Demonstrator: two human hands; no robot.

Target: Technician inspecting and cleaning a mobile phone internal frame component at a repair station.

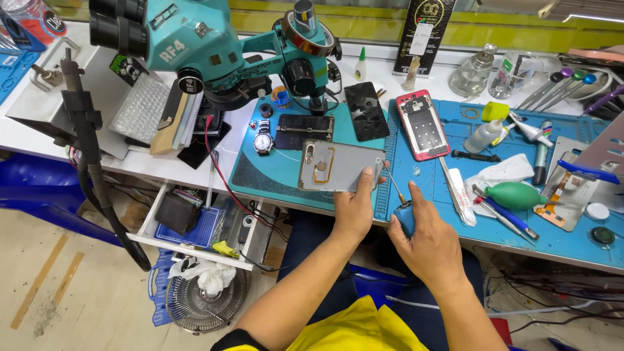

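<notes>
My left hand point(354, 209) grips the near right corner of a silver phone back point(338, 166), held flat just over the teal mat point(260, 174). My right hand point(426, 242) is closed round the blue handle of a small screwdriver point(402, 207); its thin shaft points up and left toward the phone's right edge, close to my left thumb. A red-framed phone body point(422, 125) lies open on the blue mat point(565, 237) to the right. A dark phone screen point(366, 110) rests behind the silver phone.
A teal microscope point(195, 42) stands at the back left, with a wristwatch point(263, 140) below it. Tweezers, pens, a green air blower point(517, 195), bottles and cloth crowd the blue mat. An open drawer point(201, 227) and a fan point(205, 300) sit lower left.
</notes>
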